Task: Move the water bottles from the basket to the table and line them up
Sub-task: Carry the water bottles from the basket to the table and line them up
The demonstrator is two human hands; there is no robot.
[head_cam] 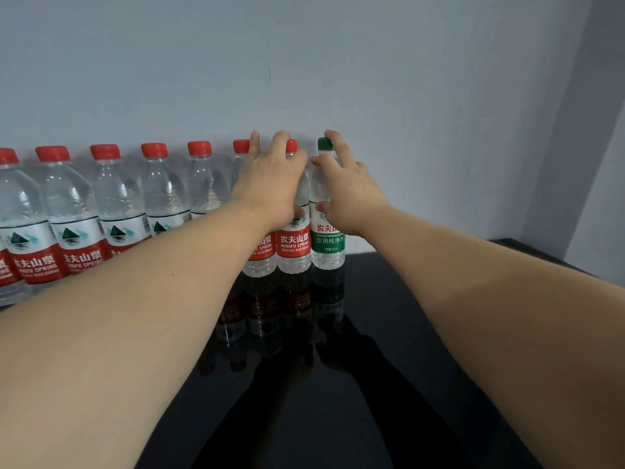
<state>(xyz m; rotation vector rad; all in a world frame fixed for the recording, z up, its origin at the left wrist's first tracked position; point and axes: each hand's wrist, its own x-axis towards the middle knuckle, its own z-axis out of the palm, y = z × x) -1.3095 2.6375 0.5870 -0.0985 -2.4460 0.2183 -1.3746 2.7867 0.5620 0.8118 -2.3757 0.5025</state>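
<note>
Red-capped row (115, 198): The bottles stand upright, side by side, along the wall (372, 79) at the back of the table (422, 333). The wall likely serves you as a straight edge.
Left hand (270, 177): Your fingers stretch flat over the caps of the last two red bottles. They rest on them and do not curl round either, probably to steady the row's end while a neighbour goes in.
Last red bottle (293, 247): It stands just beside the green one, labels forward.
Green-capped bottle (328, 245): It is upright on the table at the right end, closing the line.
Right hand (351, 191): You grip this bottle, one finger on the cap and thumb and another finger round the body. That hold suits nudging it flush.
Basket: Out of view, so you cannot tell what remains.
</note>
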